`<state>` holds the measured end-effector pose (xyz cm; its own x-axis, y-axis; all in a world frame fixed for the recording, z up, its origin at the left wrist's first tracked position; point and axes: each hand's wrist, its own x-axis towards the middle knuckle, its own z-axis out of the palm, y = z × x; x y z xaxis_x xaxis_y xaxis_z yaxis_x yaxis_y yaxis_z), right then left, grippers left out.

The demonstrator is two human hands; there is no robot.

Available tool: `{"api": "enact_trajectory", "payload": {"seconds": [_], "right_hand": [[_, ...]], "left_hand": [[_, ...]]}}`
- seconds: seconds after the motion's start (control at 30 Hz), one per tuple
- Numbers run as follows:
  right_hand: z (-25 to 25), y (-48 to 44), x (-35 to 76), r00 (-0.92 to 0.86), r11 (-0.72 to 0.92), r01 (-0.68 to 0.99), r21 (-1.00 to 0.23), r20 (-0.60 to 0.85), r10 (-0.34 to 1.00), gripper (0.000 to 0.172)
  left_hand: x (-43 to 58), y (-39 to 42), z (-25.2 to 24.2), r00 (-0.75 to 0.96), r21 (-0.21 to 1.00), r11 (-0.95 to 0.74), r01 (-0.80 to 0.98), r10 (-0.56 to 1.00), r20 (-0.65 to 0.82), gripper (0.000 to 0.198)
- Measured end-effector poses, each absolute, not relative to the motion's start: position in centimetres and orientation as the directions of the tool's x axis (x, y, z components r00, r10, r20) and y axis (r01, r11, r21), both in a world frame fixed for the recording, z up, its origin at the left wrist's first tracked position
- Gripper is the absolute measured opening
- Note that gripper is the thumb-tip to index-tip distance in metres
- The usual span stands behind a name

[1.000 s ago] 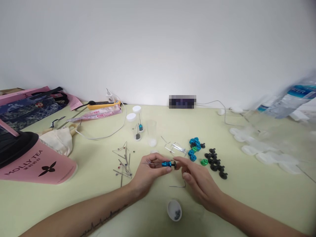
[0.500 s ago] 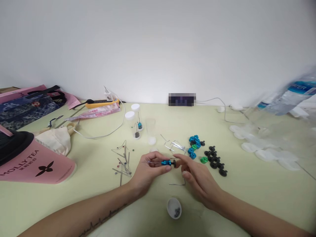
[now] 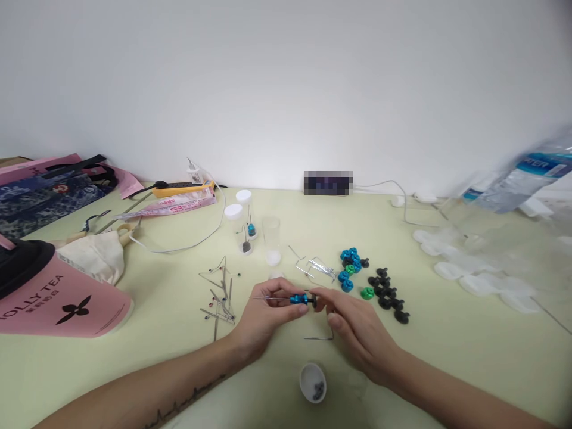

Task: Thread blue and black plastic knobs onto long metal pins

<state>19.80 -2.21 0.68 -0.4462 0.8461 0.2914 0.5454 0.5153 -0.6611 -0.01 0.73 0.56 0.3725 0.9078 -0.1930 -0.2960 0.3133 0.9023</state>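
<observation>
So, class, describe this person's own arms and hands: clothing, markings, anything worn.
Left hand and right hand are bare: no gloves, rings, watch or sleeves show. The left forearm carries a thin dark line tattoo, jagged like a heartbeat trace.

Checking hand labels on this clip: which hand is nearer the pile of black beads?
Right. The right hand lies just left of the black beads, close by; the left hand, gripping the pin, sits farther left beyond it.

Pins left of the hands, beads to their right, cup in front, vials behind.
</observation>
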Motion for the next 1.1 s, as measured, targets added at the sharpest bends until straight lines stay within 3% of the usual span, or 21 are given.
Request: {"api": "enact_trajectory", "payload": {"seconds": [1.1], "right_hand": [[0.82,-2.43,19.93,-0.457,0.536,0.536,-0.652,0.31,0.834,0.036]], "left_hand": [[-0.04,0.74,0.61,0.378,0.907,0.291,-0.304,0.911,-0.166,0.019]]}}
